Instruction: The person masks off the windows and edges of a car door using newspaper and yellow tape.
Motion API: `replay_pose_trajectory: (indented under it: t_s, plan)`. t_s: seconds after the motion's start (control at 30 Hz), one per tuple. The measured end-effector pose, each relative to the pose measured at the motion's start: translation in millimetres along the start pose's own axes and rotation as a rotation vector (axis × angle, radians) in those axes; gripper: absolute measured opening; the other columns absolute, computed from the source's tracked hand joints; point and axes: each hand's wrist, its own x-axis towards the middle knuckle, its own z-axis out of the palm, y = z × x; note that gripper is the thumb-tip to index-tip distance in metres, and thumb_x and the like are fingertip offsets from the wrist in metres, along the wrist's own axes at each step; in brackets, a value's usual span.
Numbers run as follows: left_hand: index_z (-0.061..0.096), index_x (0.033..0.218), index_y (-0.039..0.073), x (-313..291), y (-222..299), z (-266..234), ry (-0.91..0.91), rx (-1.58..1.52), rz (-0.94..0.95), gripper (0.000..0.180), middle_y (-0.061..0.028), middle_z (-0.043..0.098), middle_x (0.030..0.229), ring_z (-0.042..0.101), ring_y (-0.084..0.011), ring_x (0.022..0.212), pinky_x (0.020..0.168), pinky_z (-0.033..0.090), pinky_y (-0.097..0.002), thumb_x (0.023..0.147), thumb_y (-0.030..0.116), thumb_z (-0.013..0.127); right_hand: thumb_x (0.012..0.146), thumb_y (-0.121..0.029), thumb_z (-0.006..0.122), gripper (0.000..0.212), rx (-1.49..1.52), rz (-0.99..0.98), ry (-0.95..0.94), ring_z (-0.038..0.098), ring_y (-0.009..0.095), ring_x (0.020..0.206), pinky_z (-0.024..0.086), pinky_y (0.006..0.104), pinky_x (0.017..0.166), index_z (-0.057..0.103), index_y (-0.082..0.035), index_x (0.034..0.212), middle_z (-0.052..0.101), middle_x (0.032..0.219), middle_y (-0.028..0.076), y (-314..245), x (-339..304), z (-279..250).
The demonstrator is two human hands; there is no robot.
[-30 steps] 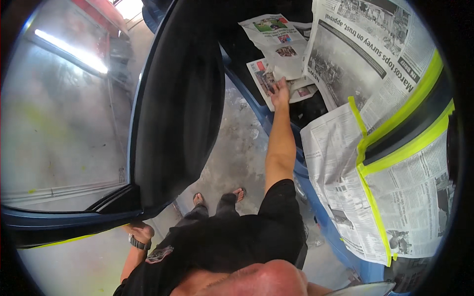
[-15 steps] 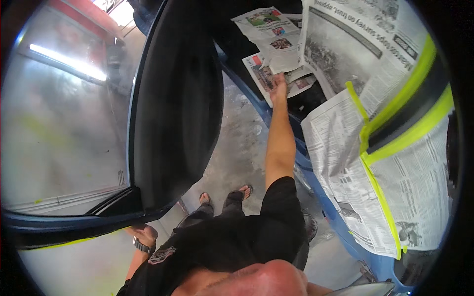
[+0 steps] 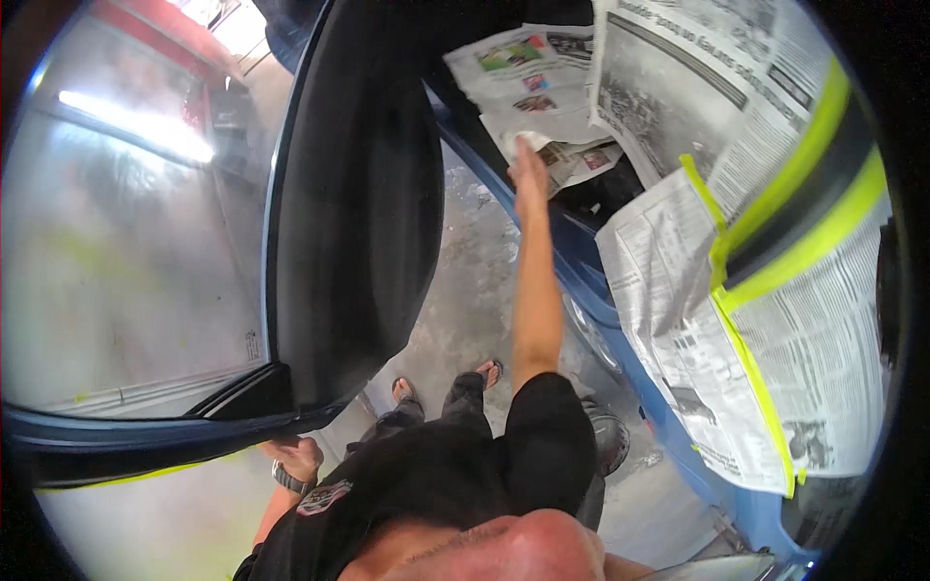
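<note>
My right arm stretches forward over the door sill, and my right hand (image 3: 529, 176) lies against the near edge of loose newspaper sheets (image 3: 533, 102) inside the car. Its fingers look extended, with their tips partly lost against the paper. At the lower left, my left hand (image 3: 298, 457), with a watch on the wrist, is at the edge of the open car door (image 3: 354, 213). The fingers of that hand curl at the door's edge and are partly hidden by it.
More newspaper (image 3: 668, 320), edged with yellow-green masking tape (image 3: 756, 397), covers the car's right-hand part. The blue door sill (image 3: 572, 254) runs diagonally beside me. Concrete floor (image 3: 455, 310) lies between door and car. The door's window (image 3: 136, 252) reflects a lamp.
My right hand has moved slightly left and farther away. The upper newspaper sheet has shifted with it and now covers more of the sheet below. My left hand stays at the door.
</note>
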Motion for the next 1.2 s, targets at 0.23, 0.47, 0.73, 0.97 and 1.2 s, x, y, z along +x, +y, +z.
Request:
replay_pose_trajectory:
  t_s: [0.23,0.47,0.73,0.97,1.2]
  plan:
    - [0.005,0.158,-0.013,36.9,4.7,10.1,0.012,-0.316,0.042,0.103,-0.0286,0.022,0.163,0.027,-0.0378,0.15,0.123,0.017,-0.0496,0.101,0.063,0.045,0.099,-0.018,0.069,0.024,-0.402,-0.49,0.001,0.067,0.012,0.08,0.051,0.0282,0.074,0.078,0.002,0.093,0.076,0.085,0.008,-81.6,-213.4,40.4]
    - [0.002,0.161,-0.009,79.7,43.5,-1.1,0.045,-1.002,-0.179,0.121,-0.0232,0.025,0.163,0.026,-0.0333,0.152,0.123,0.019,-0.0459,0.09,0.072,0.059,0.083,-0.014,0.064,0.023,-0.568,-0.9,-0.3,0.061,0.018,0.059,0.044,0.0309,0.056,0.069,-0.002,0.064,0.069,0.069,0.009,-213.8,-400.0,43.1]
    - [-0.006,0.162,-0.003,105.6,21.7,-5.3,-0.132,-1.547,-0.054,0.113,-0.0209,0.04,0.158,0.042,-0.0291,0.143,0.12,0.027,-0.0439,0.097,0.072,0.048,0.094,-0.033,0.073,0.034,-0.119,-0.929,-1.221,0.069,0.03,0.068,0.052,0.0427,0.059,0.074,-0.002,0.08,0.073,0.083,0.019,-176.7,-548.4,151.0]
    - [0.003,0.159,-0.003,94.6,-56.9,-25.0,-0.195,-1.542,-0.099,0.101,-0.0194,0.044,0.155,0.046,-0.0279,0.138,0.118,0.031,-0.0424,0.099,0.063,0.049,0.085,-0.012,0.079,0.013,-0.414,-0.701,-1.098,0.063,0.027,0.071,0.047,0.0365,0.061,0.071,-0.004,0.09,0.064,0.081,0.01,-98.1,-576.9,353.5]
    - [0.014,0.156,-0.002,95.7,-153.6,3.6,-0.21,-1.32,-0.296,0.088,-0.018,0.048,0.15,0.049,-0.0265,0.134,0.115,0.034,-0.0408,0.099,0.054,0.052,0.091,-0.014,0.074,0.019,-0.352,-0.952,-0.65,0.059,0.03,0.06,0.043,0.0408,0.056,0.069,0.002,0.081,0.063,0.072,0.016,-34.2,-521.1,526.4]
